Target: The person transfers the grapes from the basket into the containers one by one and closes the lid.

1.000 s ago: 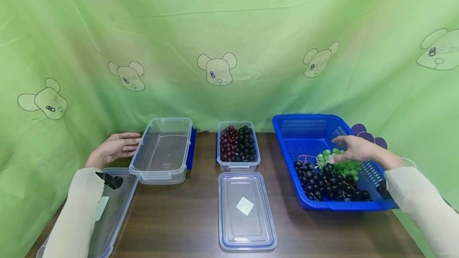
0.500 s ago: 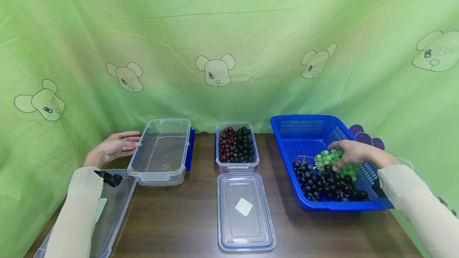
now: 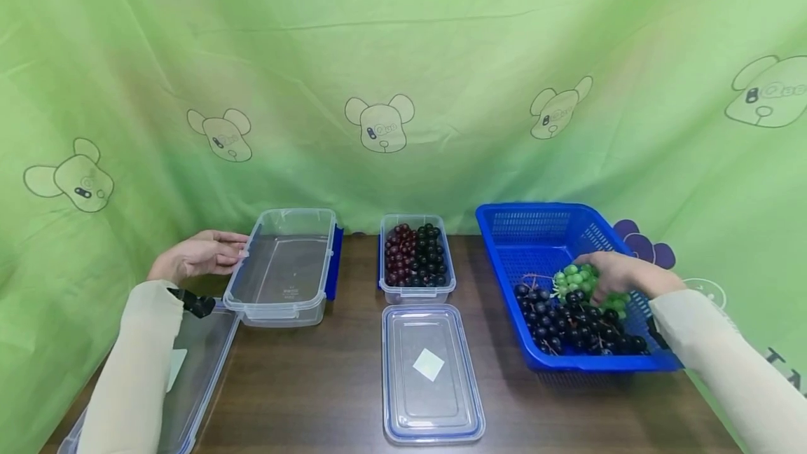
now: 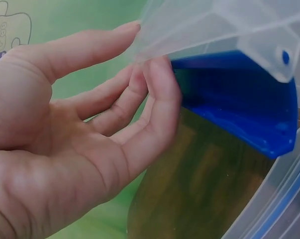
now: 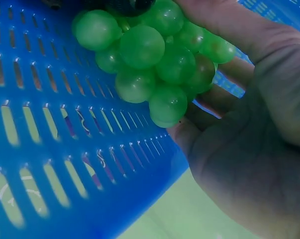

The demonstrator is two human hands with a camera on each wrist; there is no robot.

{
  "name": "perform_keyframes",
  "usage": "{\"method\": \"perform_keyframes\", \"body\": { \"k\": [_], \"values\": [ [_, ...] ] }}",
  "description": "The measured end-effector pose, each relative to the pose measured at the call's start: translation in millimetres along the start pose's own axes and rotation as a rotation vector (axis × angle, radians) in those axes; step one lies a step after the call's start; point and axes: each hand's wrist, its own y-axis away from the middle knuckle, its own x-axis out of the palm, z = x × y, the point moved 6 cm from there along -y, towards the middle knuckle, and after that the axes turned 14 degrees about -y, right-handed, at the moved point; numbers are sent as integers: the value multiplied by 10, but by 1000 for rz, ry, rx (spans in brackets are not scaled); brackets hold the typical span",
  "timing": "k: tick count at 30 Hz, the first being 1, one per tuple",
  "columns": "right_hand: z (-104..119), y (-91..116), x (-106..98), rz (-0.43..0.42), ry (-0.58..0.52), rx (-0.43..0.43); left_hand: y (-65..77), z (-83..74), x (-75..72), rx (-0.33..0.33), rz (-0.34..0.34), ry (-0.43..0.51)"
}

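Note:
My right hand [image 3: 614,275] reaches into the blue basket [image 3: 504,279] and grips a bunch of green grapes [image 3: 576,279]. In the right wrist view its thumb and fingers lie around the green grapes [image 5: 154,59], against the slotted basket wall [image 5: 55,134]. Black grapes [image 3: 567,324] lie in front of that bunch. My left hand [image 3: 200,256] is at the left side of a large clear container [image 3: 280,265] with nothing in it. In the left wrist view its loosely bent fingers touch the blue latch flap [image 4: 239,104] under the rim, the thumb tip right beside the rim.
A smaller clear container [image 3: 419,293] with red and black grapes stands mid-table. Its lid-shaped neighbour, a clear lid [image 3: 431,398] with a blue seal, lies in front. A larger lid [image 3: 198,377] lies under the left forearm. A green curtain [image 3: 441,40] hangs behind.
My right hand has lowered onto the green grapes and its fingers have closed around them. The left hand's fingers have bent slightly at the large container's side. The view has shifted a little.

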Motion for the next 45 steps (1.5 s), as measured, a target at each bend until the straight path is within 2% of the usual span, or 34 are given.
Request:
{"method": "perform_keyframes", "body": {
  "k": [9, 24, 30, 37, 45],
  "values": [
    [2, -60, 14, -32, 31, -33, 18, 15, 19, 28, 33, 109],
    [21, -142, -14, -106, 173, -99, 32, 20, 59, -1, 7, 100],
    [18, -128, -69, -119, 119, -103, 38, 9, 57, 3, 3, 119],
    [82, -92, -160, -159, 112, -162, 41, 28, 50, 14, 10, 125],
    [165, -64, -218, -187, 69, -156, 37, 17, 55, 18, 9, 118]
  ]
}}
